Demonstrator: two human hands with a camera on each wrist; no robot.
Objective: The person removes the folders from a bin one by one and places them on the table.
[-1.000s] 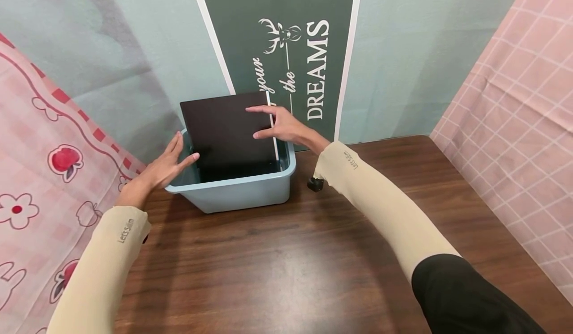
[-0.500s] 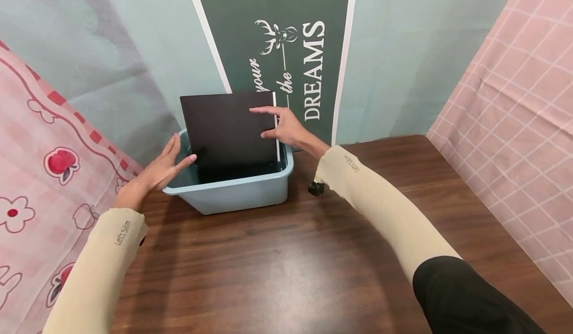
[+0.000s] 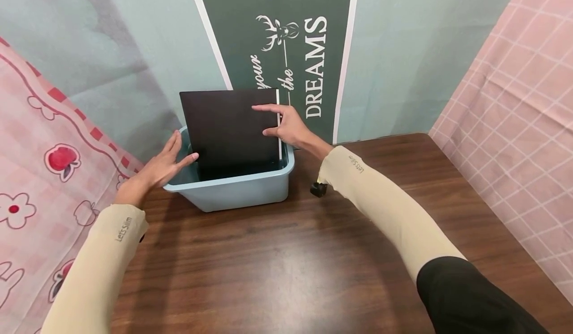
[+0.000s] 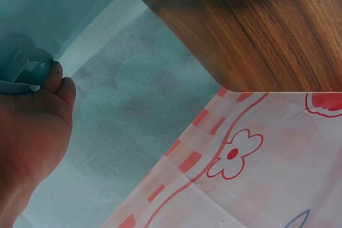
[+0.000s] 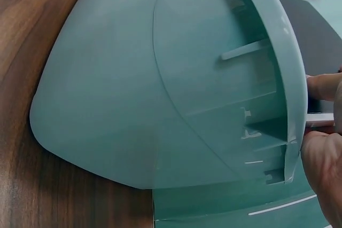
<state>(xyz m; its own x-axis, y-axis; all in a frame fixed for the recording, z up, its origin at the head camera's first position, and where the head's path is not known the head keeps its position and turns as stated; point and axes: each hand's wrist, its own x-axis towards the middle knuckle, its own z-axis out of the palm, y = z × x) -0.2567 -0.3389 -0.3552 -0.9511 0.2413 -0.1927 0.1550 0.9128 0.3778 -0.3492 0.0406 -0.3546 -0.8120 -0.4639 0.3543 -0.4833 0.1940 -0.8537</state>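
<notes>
A large flat black book (image 3: 228, 125) with a white right edge stands upright in the light blue plastic tub (image 3: 237, 193), its lower part hidden by the front wall. My right hand (image 3: 286, 124) grips its right edge; thumb and forefinger show across the front face, the other fingers are hidden behind. From the right wrist, that hand (image 5: 323, 158) lies either side of the white edge, just beyond the tub's rim (image 5: 293, 73). My left hand (image 3: 161, 168) rests at the tub's left rim, fingers straight, thumb stretched toward the book's left side.
The tub stands on a brown wood-grain table (image 3: 268, 269), close to the back curtain (image 3: 403, 50). Pink patterned cloth (image 3: 49, 174) hangs at the left and pink checked cloth (image 3: 532, 85) at the right. A small black device (image 3: 318, 189) hangs under my right wrist.
The book has shifted a little to the right and upward, its top edge now nearly level. My right hand has moved slightly right with it; the left hand has stayed at the rim.
</notes>
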